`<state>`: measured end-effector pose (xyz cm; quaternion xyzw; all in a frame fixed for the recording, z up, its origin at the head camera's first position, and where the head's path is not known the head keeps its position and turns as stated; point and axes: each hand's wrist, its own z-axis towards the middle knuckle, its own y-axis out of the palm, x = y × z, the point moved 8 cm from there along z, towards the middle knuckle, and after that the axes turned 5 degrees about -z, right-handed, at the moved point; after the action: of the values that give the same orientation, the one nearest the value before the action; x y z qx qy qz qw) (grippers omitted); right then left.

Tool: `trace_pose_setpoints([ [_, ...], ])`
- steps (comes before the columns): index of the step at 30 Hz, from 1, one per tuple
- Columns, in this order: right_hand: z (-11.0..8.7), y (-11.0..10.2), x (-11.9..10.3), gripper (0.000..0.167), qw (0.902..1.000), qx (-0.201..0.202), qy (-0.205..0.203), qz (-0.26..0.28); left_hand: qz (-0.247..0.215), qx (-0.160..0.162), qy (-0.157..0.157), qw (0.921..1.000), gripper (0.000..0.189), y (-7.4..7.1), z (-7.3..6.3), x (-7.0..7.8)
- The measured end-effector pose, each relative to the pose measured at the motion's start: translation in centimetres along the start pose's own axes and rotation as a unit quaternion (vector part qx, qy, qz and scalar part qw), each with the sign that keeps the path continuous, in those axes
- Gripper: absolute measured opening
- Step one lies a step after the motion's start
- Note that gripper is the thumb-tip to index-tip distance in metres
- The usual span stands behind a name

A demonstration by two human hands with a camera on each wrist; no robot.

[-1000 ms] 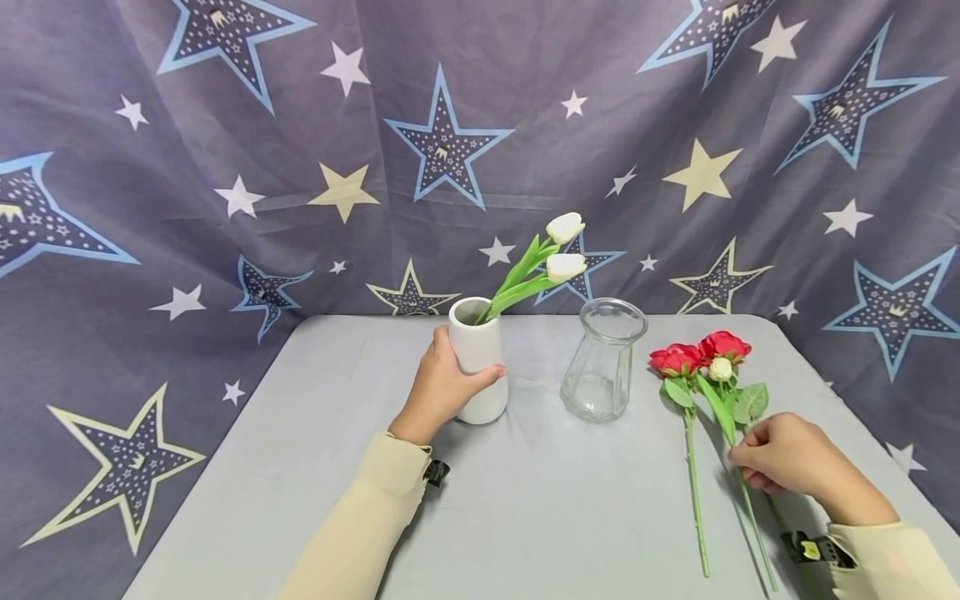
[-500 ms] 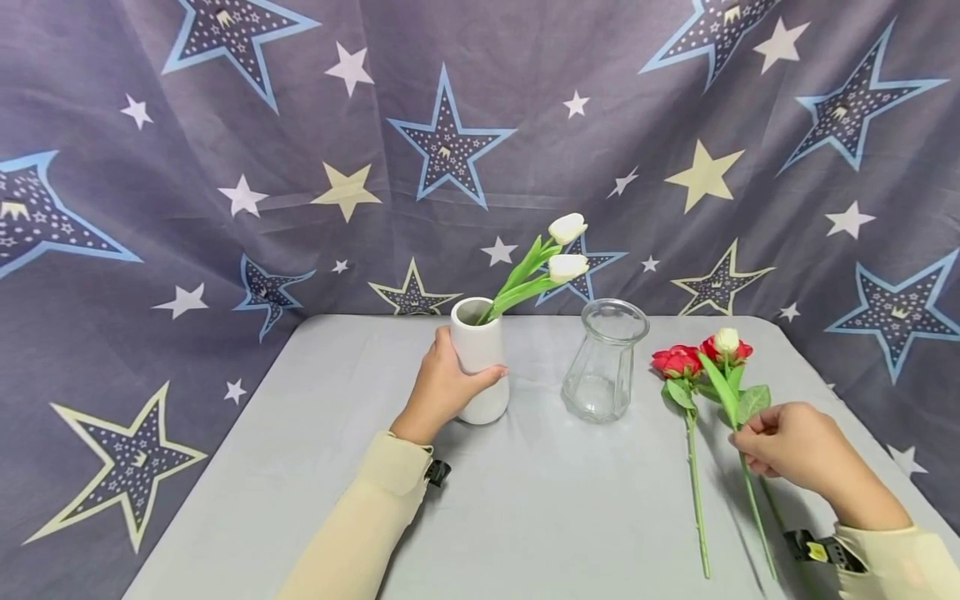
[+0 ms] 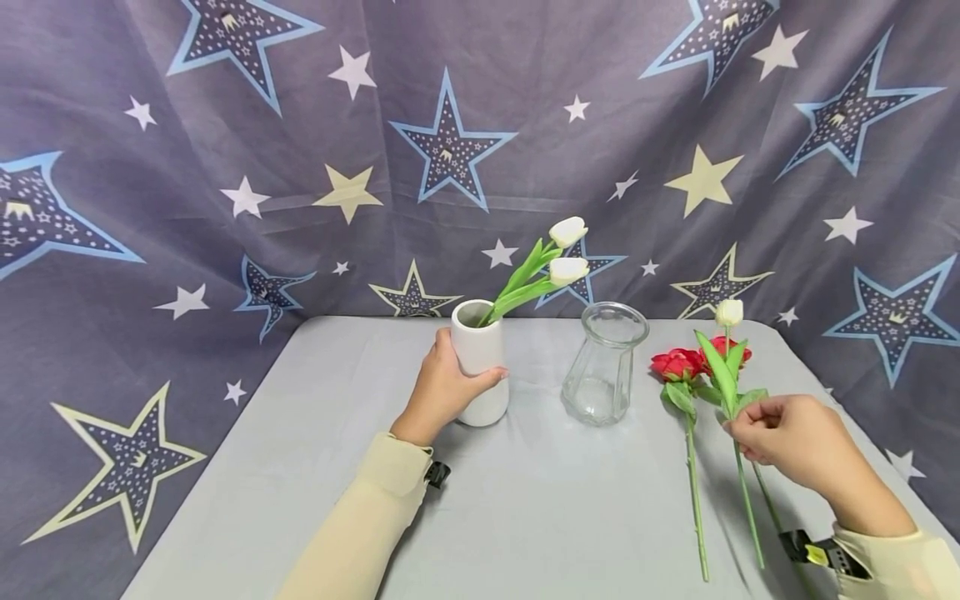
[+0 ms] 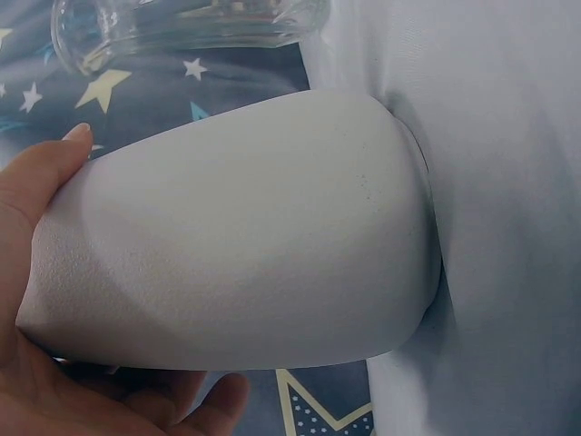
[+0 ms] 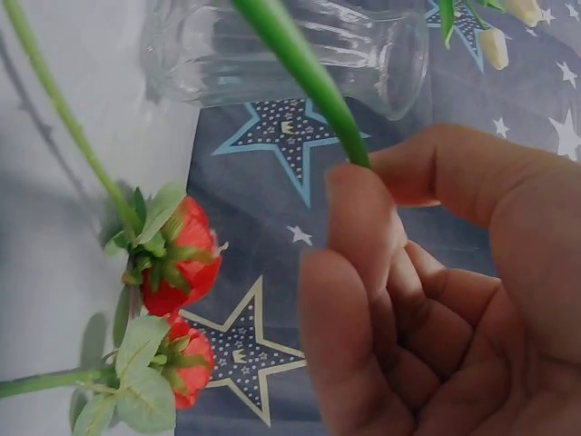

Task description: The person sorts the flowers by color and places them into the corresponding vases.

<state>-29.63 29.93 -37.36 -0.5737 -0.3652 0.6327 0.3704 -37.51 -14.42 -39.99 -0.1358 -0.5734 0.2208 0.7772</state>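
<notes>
Head view shows the person's right hand [image 3: 795, 442] pinching the green stem of a white tulip [image 3: 729, 312] between thumb and forefinger, the other fingers curled loosely beneath; the right wrist view confirms the pinch, fingertips [image 5: 359, 195] closed on the stem. The tulip stands nearly upright near the right edge of the table [image 3: 300, 433], its bud raised above the 2 red roses [image 3: 678, 364] that lie on the cloth with their stems running toward the near edge. The left hand [image 3: 442, 392] wraps the white ceramic vase [image 3: 480, 358] at the middle of the table, toward the far edge, fingers and thumb curled round its body, as the left wrist view shows with the thumb [image 4: 54, 159] laid along the wall. 2 white tulips [image 3: 567, 250] already lean out of that vase. A clear glass vase [image 3: 603, 362] stands between the white vase and the roses, holding nothing.

The step in hand looks like lifting a 3rd tulip off the table to join the 2 in the white vase. The next move probably calls for carrying the stem leftward over or in front of the glass vase without knocking it, then aiming the stem's lower end into the narrow mouth while the left hand steadies the vase.

Compared with 1 second ago, the tulip has risen: its bud then lay low among the rose heads, and the right hand was lower, nearer the near edge. The left hand and both vases are unchanged.
</notes>
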Motion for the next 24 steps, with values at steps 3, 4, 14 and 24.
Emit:
trace_pose_setpoints([
  [3,0.0,-0.6,-0.5,0.023,0.9994,0.03,-0.009,0.015,0.003,0.003,0.001,1.0,0.093,0.0,0.1,-0.2],
  [4,-0.1,-0.8,-0.7,0.023,0.9989,0.04,-0.012,0.018,0.004,0.004,0.001,1.0,0.093,0.0,0.1,-0.2],
  [14,-0.3,-1.9,-1.3,0.02,0.9936,0.111,-0.009,0.015,0.006,-0.001,-0.003,1.0,0.092,0.2,0.3,-0.4],
  [24,-0.9,-2.7,-3.1,0.022,0.989,0.144,-0.029,0.011,0.004,-0.001,-0.003,1.0,0.093,0.1,0.2,-0.3],
])
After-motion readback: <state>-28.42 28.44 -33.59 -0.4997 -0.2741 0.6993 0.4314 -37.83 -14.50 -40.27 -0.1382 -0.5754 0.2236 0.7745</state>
